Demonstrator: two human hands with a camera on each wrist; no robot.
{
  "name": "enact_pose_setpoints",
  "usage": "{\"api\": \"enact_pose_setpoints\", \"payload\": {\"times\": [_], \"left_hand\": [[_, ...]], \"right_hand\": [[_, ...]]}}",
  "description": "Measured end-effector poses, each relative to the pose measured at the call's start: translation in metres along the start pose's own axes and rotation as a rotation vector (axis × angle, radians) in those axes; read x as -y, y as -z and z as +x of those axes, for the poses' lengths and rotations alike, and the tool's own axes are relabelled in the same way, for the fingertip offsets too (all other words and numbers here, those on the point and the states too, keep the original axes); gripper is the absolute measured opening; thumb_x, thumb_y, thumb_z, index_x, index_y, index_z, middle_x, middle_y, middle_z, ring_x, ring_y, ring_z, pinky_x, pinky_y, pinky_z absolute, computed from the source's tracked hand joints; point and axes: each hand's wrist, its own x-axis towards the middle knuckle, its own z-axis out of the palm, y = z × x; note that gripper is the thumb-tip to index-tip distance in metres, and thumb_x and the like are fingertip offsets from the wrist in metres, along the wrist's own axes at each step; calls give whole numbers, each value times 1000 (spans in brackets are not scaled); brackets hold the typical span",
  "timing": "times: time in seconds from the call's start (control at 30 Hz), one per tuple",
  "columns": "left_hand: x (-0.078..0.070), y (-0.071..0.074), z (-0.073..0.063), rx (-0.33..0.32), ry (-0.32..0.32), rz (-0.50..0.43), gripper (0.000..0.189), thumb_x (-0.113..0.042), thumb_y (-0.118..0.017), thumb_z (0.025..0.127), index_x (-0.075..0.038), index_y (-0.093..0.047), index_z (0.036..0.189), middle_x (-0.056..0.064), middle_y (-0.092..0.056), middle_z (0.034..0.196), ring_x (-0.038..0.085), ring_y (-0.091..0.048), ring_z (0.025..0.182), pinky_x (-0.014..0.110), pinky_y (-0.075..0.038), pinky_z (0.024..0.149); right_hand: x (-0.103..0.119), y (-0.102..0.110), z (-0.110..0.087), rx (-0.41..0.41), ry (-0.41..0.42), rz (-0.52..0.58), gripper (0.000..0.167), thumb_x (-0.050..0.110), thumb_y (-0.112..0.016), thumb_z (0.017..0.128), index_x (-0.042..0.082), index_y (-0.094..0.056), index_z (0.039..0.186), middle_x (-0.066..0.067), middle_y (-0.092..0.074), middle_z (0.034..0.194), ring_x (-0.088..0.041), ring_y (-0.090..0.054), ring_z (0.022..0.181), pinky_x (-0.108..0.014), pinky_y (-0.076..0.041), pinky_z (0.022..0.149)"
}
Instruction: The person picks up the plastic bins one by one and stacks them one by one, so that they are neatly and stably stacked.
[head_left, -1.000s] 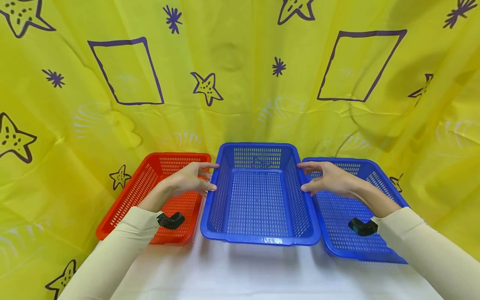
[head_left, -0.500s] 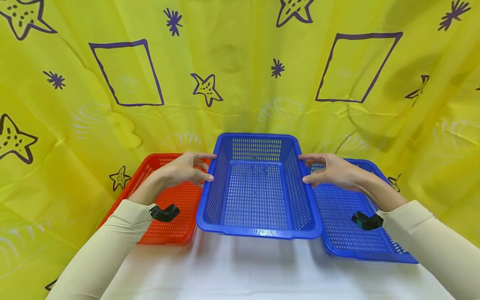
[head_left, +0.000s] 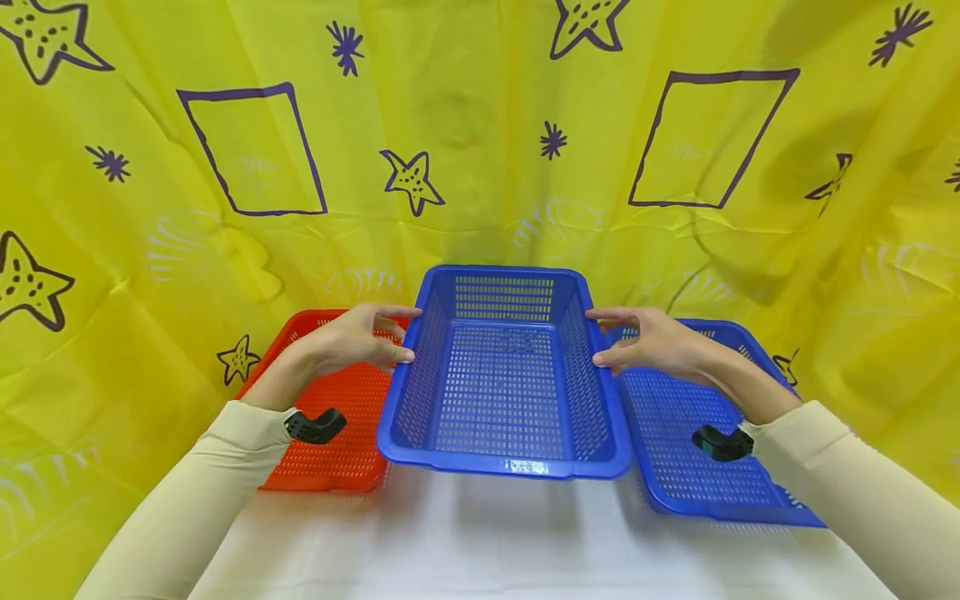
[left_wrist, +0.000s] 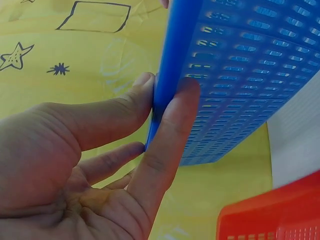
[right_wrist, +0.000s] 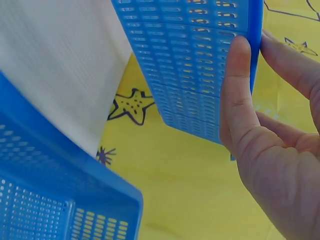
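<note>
A blue plastic basket (head_left: 498,392) with slotted walls is held off the table between both hands, with nothing inside it. At its left rim my left hand (head_left: 352,340) pinches the edge; the left wrist view shows the thumb on one side of the rim and a finger (left_wrist: 172,130) against the slotted outer wall. On the opposite rim my right hand (head_left: 651,342) pinches likewise, a finger (right_wrist: 237,85) pressed to the outer wall in the right wrist view. The basket's near rim tips slightly toward me.
A red basket (head_left: 330,479) stands at the left, partly behind the left arm. Another blue basket (head_left: 720,507) stands at the right under the right arm. Both rest on a white-covered table (head_left: 510,542). A yellow patterned curtain (head_left: 480,125) hangs behind.
The held blue basket has risen from its lower position a second ago, then shifted a little to the left with both hands. The other two baskets have stayed put.
</note>
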Motion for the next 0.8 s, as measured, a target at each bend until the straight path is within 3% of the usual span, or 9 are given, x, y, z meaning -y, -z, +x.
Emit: {"api": "enact_pose_setpoints", "payload": {"times": [0.5, 0.8], "left_hand": [[17, 47, -35, -7, -23, 32, 74, 2, -74, 92, 2, -38, 156, 28, -58, 119, 29, -72, 87, 43, -63, 80], [29, 82, -61, -38, 16, 104, 75, -2, -74, 93, 1, -36, 157, 27, -56, 122, 29, -71, 88, 41, -63, 80]], "right_hand": [[25, -41, 42, 13, 24, 43, 82, 18, -80, 92, 8, -35, 160, -24, -40, 146, -31, -75, 90, -48, -55, 99], [49, -74, 73, 6, 49, 109, 81, 11, -81, 90, 5, -38, 158, -23, -47, 139, -31, -76, 87, -49, -58, 95]]}}
